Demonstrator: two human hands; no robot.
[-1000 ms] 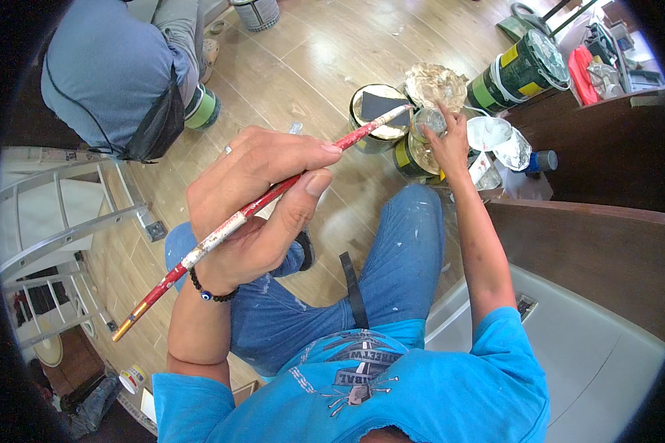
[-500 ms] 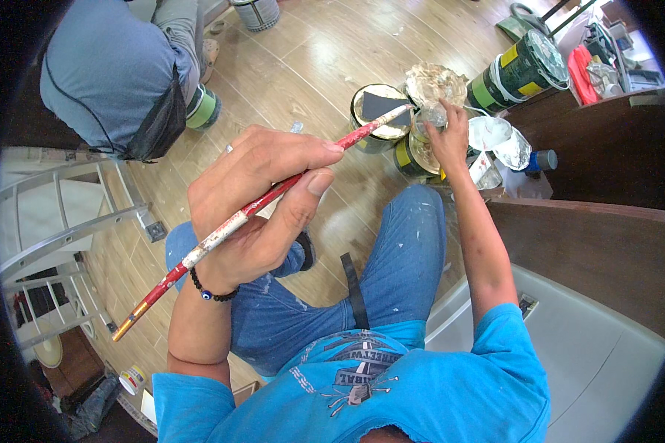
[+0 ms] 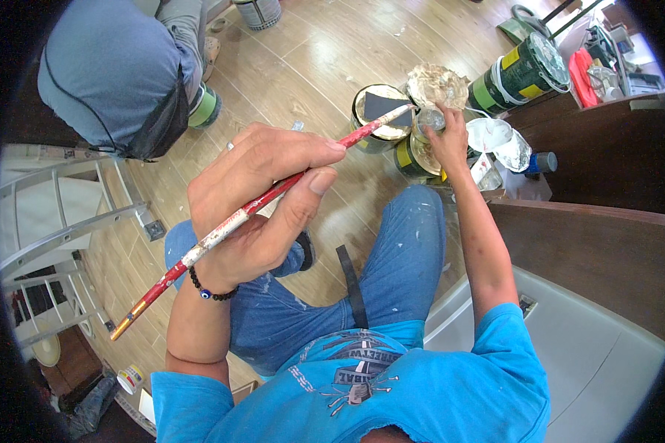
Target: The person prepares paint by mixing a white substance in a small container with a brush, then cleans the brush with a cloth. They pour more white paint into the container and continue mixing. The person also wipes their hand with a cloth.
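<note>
My left hand (image 3: 262, 203) is raised close to the camera and grips a long red paint-stained brush (image 3: 222, 232); its bristle tip points toward the cans. My right hand (image 3: 447, 140) reaches down and rests on top of a small open can (image 3: 421, 151) with a yellow and dark label on the floor. Just left of that one stands a second open can (image 3: 380, 118) holding dark paint, and a paint-crusted round lid (image 3: 436, 85) lies behind it. I sit in blue jeans and a blue shirt.
Another person in a grey top (image 3: 114, 74) crouches at the upper left. A green and yellow paint bucket (image 3: 521, 74) stands at the upper right beside crumpled white plastic (image 3: 499, 140). A metal ladder (image 3: 59, 221) lies at the left; dark wooden furniture (image 3: 598, 244) is on the right.
My left hand and the brush have shifted slightly; the right hand stays on the small can. Otherwise the scene is unchanged.
</note>
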